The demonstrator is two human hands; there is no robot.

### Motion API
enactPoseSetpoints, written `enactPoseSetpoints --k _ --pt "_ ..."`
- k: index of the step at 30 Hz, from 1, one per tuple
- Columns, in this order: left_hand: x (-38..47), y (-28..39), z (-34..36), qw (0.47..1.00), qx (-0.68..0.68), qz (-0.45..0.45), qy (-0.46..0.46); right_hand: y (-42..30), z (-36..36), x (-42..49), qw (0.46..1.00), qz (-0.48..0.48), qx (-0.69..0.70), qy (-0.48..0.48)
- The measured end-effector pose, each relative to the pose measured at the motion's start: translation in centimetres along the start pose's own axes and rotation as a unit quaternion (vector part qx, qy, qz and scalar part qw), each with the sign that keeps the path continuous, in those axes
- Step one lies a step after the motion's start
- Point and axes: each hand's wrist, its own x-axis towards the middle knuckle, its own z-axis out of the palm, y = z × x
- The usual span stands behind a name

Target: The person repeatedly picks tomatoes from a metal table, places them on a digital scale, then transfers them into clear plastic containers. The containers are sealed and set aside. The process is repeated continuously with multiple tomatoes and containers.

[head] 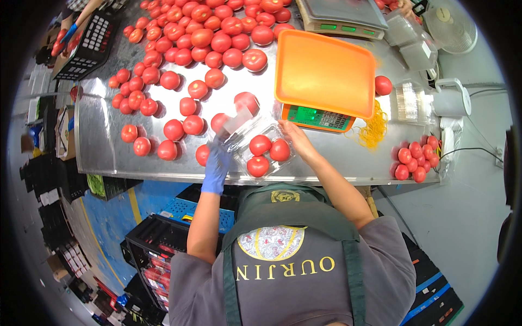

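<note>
A clear plastic clamshell box (269, 129) with three tomatoes (257, 166) in its base lies at the near edge of the metal table (346, 165). My left hand (218, 163), in a blue glove, has its fingers at the raised lid on the box's left side; whether they grip it is unclear. My bare right hand (297, 140) rests against the box's upper right side, fingers extended. Loose tomatoes (173, 129) lie left of the box, and some show behind the clear lid. An orange tray (325, 73) sits on a digital scale (318, 118) beyond my right hand.
A heap of tomatoes (222, 42) covers the back. Yellow rubber bands (373, 128), stacked clear boxes (412, 102) and bunched tomatoes (416, 159) lie at right, by a white kettle (452, 98). Another scale (344, 18) stands behind. Other people's hands (70, 33) show at the top corners.
</note>
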Motion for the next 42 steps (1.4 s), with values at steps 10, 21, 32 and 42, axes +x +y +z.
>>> enactPoseSetpoints --k 10,21,32,42 --pt "-2.6 1.9 4.9 0.663 0.734 0.119 -0.088 2.4 -3.0 -3.5 0.991 0.020 -0.128 -0.019" --pt "-6.0 0.8 8.4 0.709 0.697 -0.097 0.056 6.3 -16.4 -6.6 0.745 -0.158 -0.492 0.423" --pt "-4.1 3.9 14.3 0.864 0.454 0.026 -0.216 -3.8 -0.2 -8.8 0.961 -0.189 -0.204 -0.012" --pt "-2.9 11.8 7.8 0.806 0.526 0.034 -0.270 -13.2 -2.7 -6.1 0.924 -0.114 -0.242 -0.273"
